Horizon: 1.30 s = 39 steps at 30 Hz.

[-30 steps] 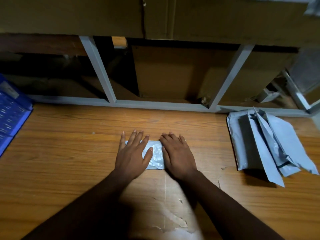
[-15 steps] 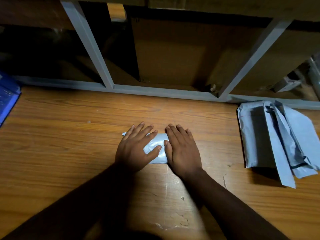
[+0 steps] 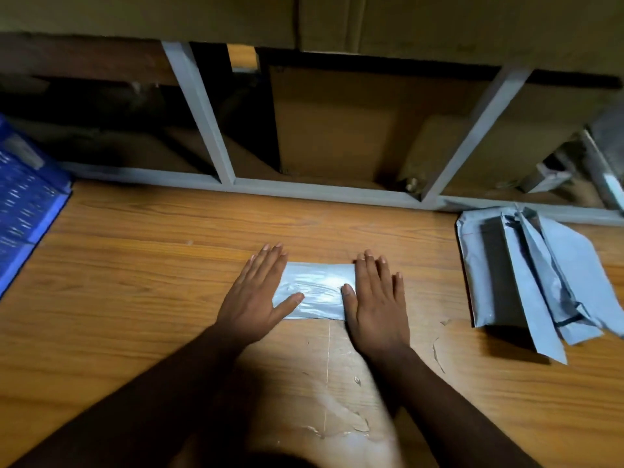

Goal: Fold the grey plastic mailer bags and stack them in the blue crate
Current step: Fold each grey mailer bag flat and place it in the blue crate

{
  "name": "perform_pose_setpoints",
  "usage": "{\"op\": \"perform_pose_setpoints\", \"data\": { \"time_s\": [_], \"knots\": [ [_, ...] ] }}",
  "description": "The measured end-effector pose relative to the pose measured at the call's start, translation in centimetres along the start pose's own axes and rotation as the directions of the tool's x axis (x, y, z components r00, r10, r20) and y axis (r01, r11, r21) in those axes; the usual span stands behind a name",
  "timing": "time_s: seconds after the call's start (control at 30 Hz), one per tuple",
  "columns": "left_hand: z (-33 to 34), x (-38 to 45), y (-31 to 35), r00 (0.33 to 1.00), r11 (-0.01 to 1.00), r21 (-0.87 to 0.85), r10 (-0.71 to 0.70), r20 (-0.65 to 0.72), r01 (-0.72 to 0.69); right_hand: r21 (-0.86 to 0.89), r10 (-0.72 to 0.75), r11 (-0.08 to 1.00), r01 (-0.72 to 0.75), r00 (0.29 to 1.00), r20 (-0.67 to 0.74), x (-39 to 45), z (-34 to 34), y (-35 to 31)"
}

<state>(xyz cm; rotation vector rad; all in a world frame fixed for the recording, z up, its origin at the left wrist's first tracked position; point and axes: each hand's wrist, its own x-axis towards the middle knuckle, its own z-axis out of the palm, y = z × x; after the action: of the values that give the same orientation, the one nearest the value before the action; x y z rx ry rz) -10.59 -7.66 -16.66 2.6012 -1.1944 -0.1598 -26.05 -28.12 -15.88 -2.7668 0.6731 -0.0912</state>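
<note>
- In the middle of the wooden table [image 3: 135, 298], I see a folded grey mailer bag [image 3: 314, 292] lying flat.
- My left hand [image 3: 256, 298] presses flat on the bag's left end, fingers straight and close together, thumb spread onto the plastic.
- My right hand [image 3: 378, 302] presses flat on the right end the same way.
- The blue crate [image 3: 23, 204] sits at the table's far left edge, well apart from the bag.
- A loose pile of unfolded mailer bags [image 3: 526, 271] lies at the right, near the grey frame [image 3: 304, 189].
</note>
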Motion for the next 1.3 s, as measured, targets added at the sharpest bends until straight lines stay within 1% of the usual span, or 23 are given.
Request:
{"op": "perform_pose_setpoints", "data": {
  "time_s": [0.1, 0.2, 0.23, 0.33, 0.4, 0.43, 0.47, 0.5, 0.57, 0.6, 0.63, 0.67, 0.73, 0.8, 0.83, 0.87, 0.9, 0.97, 1.0, 1.03, 1.13, 1.2, 1.3],
  "knots": [
    [-0.4, 0.0, 0.0, 0.999, 1.0, -0.026, 0.003, 0.044, -0.002, 0.034, -0.006, 0.999, 0.004, 0.998, 0.065, 0.1, -0.2, 0.1],
    [-1.7, 0.2, 0.0, 0.997, 0.994, -0.111, -0.004, 0.078, 0.013, 0.189, -0.046, 0.982, 0.019, 0.989, 0.139, 0.8, -1.7, 1.0],
    [-2.3, 0.3, -0.3, 0.996, 0.992, -0.125, -0.004, 0.089, 0.015, 0.206, -0.059, 0.978, 0.027, 0.987, 0.148, 1.2, -2.6, 1.4],
    [-4.6, 1.1, -1.3, 0.993, 0.988, -0.145, -0.032, 0.115, 0.049, 0.136, -0.089, 0.989, 0.067, 0.983, 0.162, 1.9, -4.8, 1.5],
    [-6.4, 1.9, -1.5, 0.987, 0.98, -0.181, -0.049, 0.154, 0.077, 0.142, -0.094, 0.988, 0.068, 0.978, 0.185, 2.2, -6.0, 0.7],
    [-7.3, 2.1, -1.4, 0.988, 0.974, -0.215, -0.041, 0.149, 0.073, 0.16, -0.104, 0.984, 0.078, 0.981, 0.163, 2.2, -6.6, 0.4],
    [-8.1, 2.1, -1.1, 0.994, 0.968, -0.245, -0.028, 0.109, 0.054, 0.171, -0.137, 0.978, 0.119, 0.986, 0.099, 2.1, -7.1, 0.3],
    [-8.8, 2.0, -0.9, 0.999, 0.965, -0.261, -0.016, 0.039, 0.025, 0.165, -0.187, 0.969, 0.184, 0.982, 0.0, 2.0, -7.6, 0.3],
    [-9.4, 0.9, -0.2, 0.995, 0.97, -0.239, 0.011, -0.1, -0.035, 0.123, -0.26, 0.951, 0.285, 0.948, -0.183, 1.7, -8.0, 0.3],
    [-9.0, 0.2, 0.0, 0.99, 0.974, -0.217, 0.036, -0.14, -0.067, 0.096, -0.279, 0.947, 0.306, 0.934, -0.224, 1.4, -7.8, 0.2],
    [-8.3, -0.6, 0.1, 0.986, 0.974, -0.205, 0.068, -0.151, -0.098, 0.065, -0.297, 0.946, 0.319, 0.927, -0.228, 1.2, -7.3, 0.2],
    [-7.2, -1.4, 0.0, 0.987, 0.972, -0.201, 0.098, -0.128, -0.123, 0.034, -0.316, 0.944, 0.329, 0.927, -0.201, 0.8, -6.6, 0.2],
    [-4.9, -2.9, -0.2, 0.991, 0.966, -0.219, 0.131, -0.037, -0.136, 0.01, -0.33, 0.943, 0.331, 0.941, -0.069, -0.2, -4.9, 0.5],
    [-3.8, -4.0, -0.5, 0.994, 0.967, -0.237, 0.106, 0.023, -0.098, 0.026, -0.308, 0.951, 0.307, 0.948, 0.086, -1.1, -4.0, 1.1],
    [-3.7, -4.3, -0.5, 0.995, 0.97, -0.225, 0.094, 0.017, -0.087, 0.04, -0.292, 0.956, 0.289, 0.946, 0.141, -1.5, -4.1, 1.2],
    [-3.8, -4.4, -0.3, 0.996, 0.973, -0.213, 0.09, -0.009, -0.09, 0.065, -0.283, 0.959, 0.276, 0.947, 0.151, -1.7, -4.4, 1.0],
    [-4.0, -4.1, 0.1, 0.995, 0.972, -0.213, 0.09, -0.046, -0.098, 0.105, -0.279, 0.958, 0.267, 0.954, 0.114, -1.6, -4.6, 0.5],
    [-4.0, -2.9, 1.1, 0.991, 0.973, -0.202, 0.09, -0.101, -0.109, 0.159, -0.278, 0.948, 0.277, 0.961, -0.014, -0.9, -4.7, -1.2],
    [-3.8, -2.0, 1.7, 0.991, 0.979, -0.175, 0.084, -0.099, -0.101, 0.147, -0.288, 0.945, 0.293, 0.956, -0.051, -0.1, -4.2, -2.3],
    [-3.4, -1.3, 2.4, 0.993, 0.985, -0.147, 0.075, -0.086, -0.088, 0.117, -0.301, 0.945, 0.306, 0.952, -0.056, 0.6, -3.5, -3.4],
    [-1.9, -0.2, 3.7, 0.999, 0.998, -0.032, 0.044, -0.031, -0.045, 0.027, -0.305, 0.952, 0.305, 0.952, 0.014, 2.1, -0.6, -5.0],
    [-1.0, -0.3, 3.7, 0.998, 0.998, 0.048, 0.044, -0.054, -0.041, -0.01, -0.292, 0.956, 0.292, 0.956, 0.033, 2.3, 0.7, -4.8],
    [-0.2, -0.3, 3.5, 0.991, 0.997, 0.07, 0.052, -0.121, -0.043, -0.037, -0.283, 0.958, 0.283, 0.959, 0.025, 2.3, 1.0, -4.9]
  ]
}}
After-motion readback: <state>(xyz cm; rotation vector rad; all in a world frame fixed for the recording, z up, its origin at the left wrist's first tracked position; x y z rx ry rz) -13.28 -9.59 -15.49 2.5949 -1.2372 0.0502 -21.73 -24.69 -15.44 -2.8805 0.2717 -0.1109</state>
